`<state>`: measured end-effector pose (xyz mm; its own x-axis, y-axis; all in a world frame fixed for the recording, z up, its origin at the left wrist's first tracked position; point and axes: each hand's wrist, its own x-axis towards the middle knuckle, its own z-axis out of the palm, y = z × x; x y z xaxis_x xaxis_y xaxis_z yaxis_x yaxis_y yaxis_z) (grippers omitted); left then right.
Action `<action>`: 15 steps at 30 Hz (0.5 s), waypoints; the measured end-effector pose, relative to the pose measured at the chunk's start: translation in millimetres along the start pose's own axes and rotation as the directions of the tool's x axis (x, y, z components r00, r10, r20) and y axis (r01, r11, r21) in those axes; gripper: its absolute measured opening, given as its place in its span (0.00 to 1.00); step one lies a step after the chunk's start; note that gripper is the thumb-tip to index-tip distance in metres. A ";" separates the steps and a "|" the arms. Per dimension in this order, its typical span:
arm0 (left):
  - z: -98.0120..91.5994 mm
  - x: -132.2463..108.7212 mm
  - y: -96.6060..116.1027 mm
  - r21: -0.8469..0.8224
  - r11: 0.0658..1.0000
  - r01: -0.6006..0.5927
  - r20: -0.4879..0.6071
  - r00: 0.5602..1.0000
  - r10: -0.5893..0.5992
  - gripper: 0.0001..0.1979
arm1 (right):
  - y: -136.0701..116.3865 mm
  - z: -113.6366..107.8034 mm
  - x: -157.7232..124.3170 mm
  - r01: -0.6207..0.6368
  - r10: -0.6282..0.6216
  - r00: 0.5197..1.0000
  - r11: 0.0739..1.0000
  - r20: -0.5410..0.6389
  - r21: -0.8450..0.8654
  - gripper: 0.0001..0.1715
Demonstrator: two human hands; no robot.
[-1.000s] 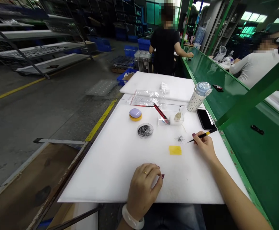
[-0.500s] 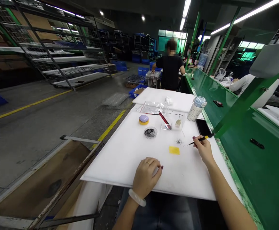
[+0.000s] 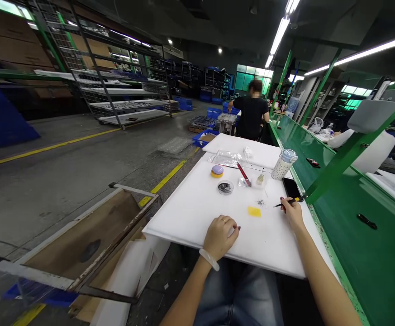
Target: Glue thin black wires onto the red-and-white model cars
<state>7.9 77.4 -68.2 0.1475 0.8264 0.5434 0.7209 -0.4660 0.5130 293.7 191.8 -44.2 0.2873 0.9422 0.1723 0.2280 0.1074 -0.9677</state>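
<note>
Pretty huge factory floor here, with tall wire racks (image 3: 98, 68) off to the left and a person in a black T-shirt (image 3: 251, 115) working further down the aisle. A long green surface (image 3: 363, 258) runs along the right, with a white foam board (image 3: 183, 222) butted up against it. On the board there's a round clear dish of black fibres (image 3: 225, 187), a purple-and-yellow round pad (image 3: 217, 171), a clear plastic box (image 3: 253, 183) with a red-handled tool (image 3: 244, 174) in it, and a yellow square (image 3: 254, 211). The right hand (image 3: 292, 215) pinches black-and-yellow tweezers (image 3: 288, 202), lying almost level with their tips pointing left at a small loose pile of black fibres (image 3: 260, 202), just beyond the tips. Can't tell if the tips are apart. The left hand (image 3: 219, 237) sits curled at the board's near edge, much farther from the pile, and I can't tell if it's holding anything.
</note>
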 end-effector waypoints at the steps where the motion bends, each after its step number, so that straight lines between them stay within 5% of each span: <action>1: 0.5 0.0 -0.2 -0.001 1.000 0.002 0.000 1.000 -0.002 0.07 | 0.7 -0.2 0.8 0.000 0.000 1.000 1.000 0.000 -0.002 0.35; 15: 0.5 -3.7 -1.4 0.013 1.000 -0.004 -0.005 1.000 0.004 0.07 | 6.1 -1.7 3.0 -0.033 0.033 0.999 0.998 0.003 -0.052 0.31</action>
<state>6.6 75.2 -71.2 0.1467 0.8229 0.5490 0.7294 -0.4649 0.5019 297.5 194.8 -49.2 0.2921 0.9462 0.1393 0.2667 0.0592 -0.9620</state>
